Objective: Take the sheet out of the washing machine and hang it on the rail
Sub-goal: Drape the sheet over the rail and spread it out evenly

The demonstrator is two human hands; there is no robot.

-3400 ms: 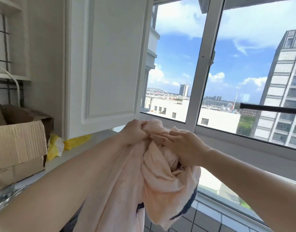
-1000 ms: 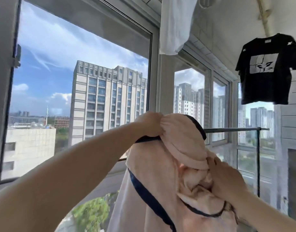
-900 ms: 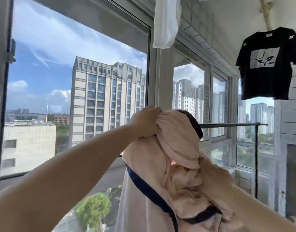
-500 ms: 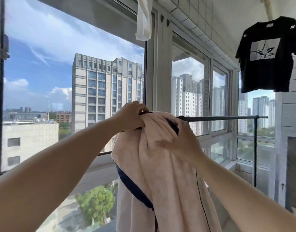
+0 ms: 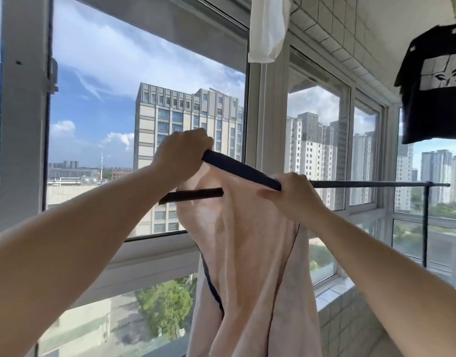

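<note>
A wall of windows (image 5: pixel 144 99) fills the view, tall grey blocks and blue sky behind the glass; the white frames run floor to ceiling, and a tiled sill (image 5: pixel 335 292) sits low on the right. Next in bulk is the sheet (image 5: pixel 250 266), pale pink with a dark navy border (image 5: pixel 239 171); it hangs in a long bunched fall from chest height down past the bottom edge, its top edge stretched taut between the two hands and lifted just over the rail (image 5: pixel 376 184); whether the cloth already rests on the bar I cannot tell, since the fabric hides that stretch. The rail itself is a thin dark bar running level across the windows; a short length (image 5: pixel 193 195) shows to the left of the sheet, the rest runs right to an upright post (image 5: pixel 425 222). A black T-shirt (image 5: pixel 433 81) with a pale square print hangs high on the right; a white cloth (image 5: pixel 268 29) dangles from above near the middle. The left hand (image 5: pixel 183 153) is raised a little higher, fingers curled down and closed round the navy edge; the right hand (image 5: pixel 291 197) sits lower and nearer the bar, fingers folded tight over the same edge with the thumb pressed against the pink cloth; both arms are bare and stretched forward.
</note>
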